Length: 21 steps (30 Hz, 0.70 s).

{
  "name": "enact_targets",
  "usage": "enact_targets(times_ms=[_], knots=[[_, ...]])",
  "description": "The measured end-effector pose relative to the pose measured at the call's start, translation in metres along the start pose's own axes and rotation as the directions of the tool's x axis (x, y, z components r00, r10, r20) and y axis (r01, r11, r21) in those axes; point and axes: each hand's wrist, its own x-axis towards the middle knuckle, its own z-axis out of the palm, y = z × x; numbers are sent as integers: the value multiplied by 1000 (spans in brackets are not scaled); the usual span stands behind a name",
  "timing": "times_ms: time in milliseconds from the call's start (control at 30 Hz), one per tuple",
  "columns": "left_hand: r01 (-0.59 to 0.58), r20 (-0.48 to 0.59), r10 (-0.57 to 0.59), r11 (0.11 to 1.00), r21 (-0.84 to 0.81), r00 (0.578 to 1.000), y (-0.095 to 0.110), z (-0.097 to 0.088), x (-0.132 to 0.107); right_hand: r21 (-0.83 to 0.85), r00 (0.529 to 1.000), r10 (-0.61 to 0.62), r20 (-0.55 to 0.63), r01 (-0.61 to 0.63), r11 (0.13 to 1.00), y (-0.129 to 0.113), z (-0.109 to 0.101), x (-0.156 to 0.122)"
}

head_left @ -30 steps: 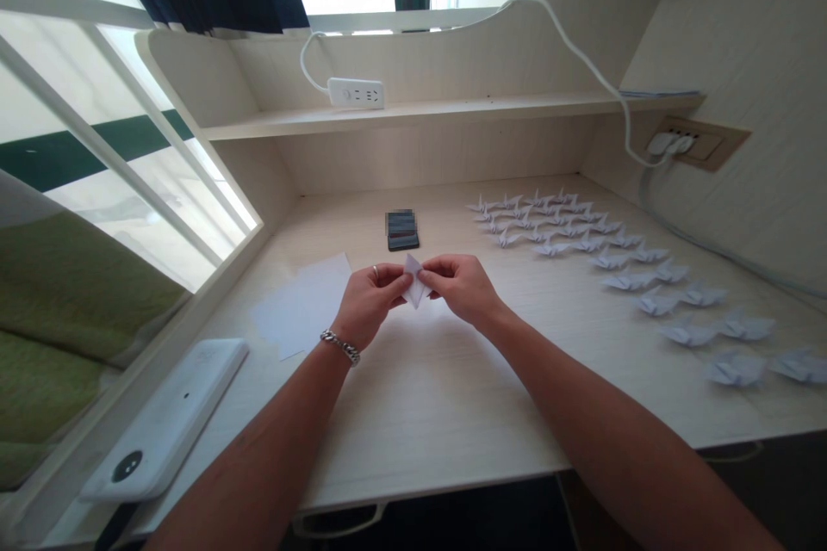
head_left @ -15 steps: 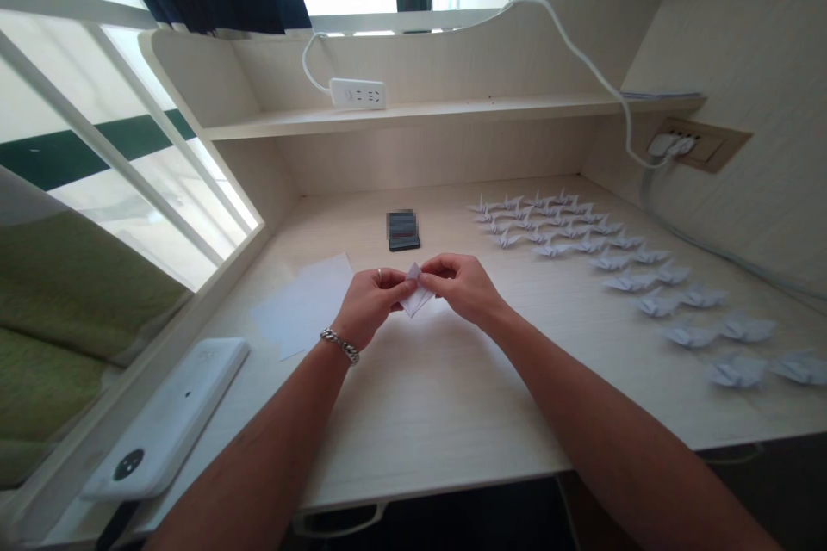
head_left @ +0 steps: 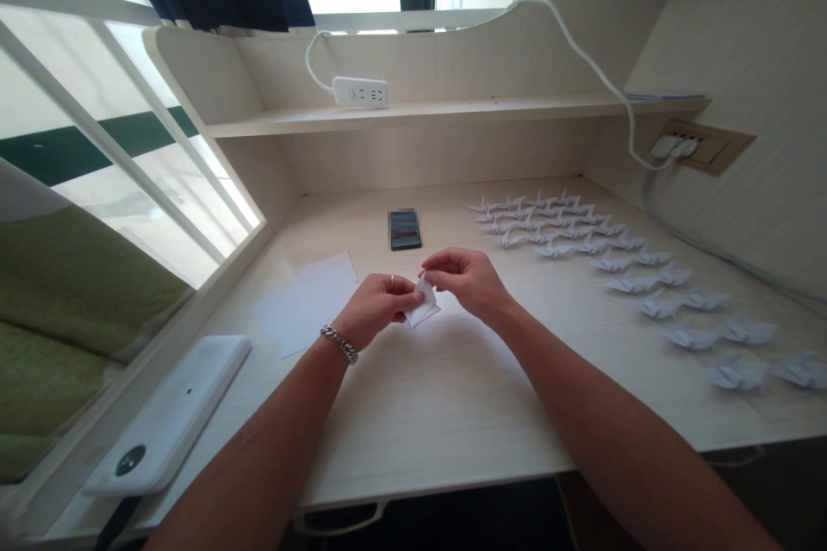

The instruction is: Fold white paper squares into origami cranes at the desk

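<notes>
A small folded piece of white paper [head_left: 422,310] is held just above the desk, between both hands. My left hand [head_left: 380,306] pinches it from the left, thumb lying across its front. At the upper tip of the paper, my right hand [head_left: 469,277] has thumb and forefinger closed together on the point. Flat sheets of white paper [head_left: 310,297] lie on the desk to the left of my left hand. Rows of several folded paper cranes [head_left: 591,247] stand on the right side of the desk.
A dark phone-like device [head_left: 404,232] lies beyond my hands. A long white device [head_left: 171,417] with a dark cable sits at the left edge. On the shelf rests a power strip [head_left: 360,92]; a white cord [head_left: 587,60] hangs down to the wall socket [head_left: 704,146].
My right hand has shifted slightly right and up to the paper's tip, baring more of the paper. The paper has tilted and moved a little right and nearer me.
</notes>
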Motion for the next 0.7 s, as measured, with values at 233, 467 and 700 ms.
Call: enact_targets(times_ms=[233, 467, 700], knots=[[6, 38, -6, 1000, -6, 999, -1, -2, 0, -38, 994, -113, -11, 112, 993, 2, -1, -1], [-28, 23, 28, 1000, 10, 999, -2, -1, 1, -16, 994, -62, -86, 60, 998, 2, -2, 3], [-124, 13, 123, 984, 129, 992, 0, 1, 0, -90, 994, -83, 74, 90, 992, 2, -2, 0]])
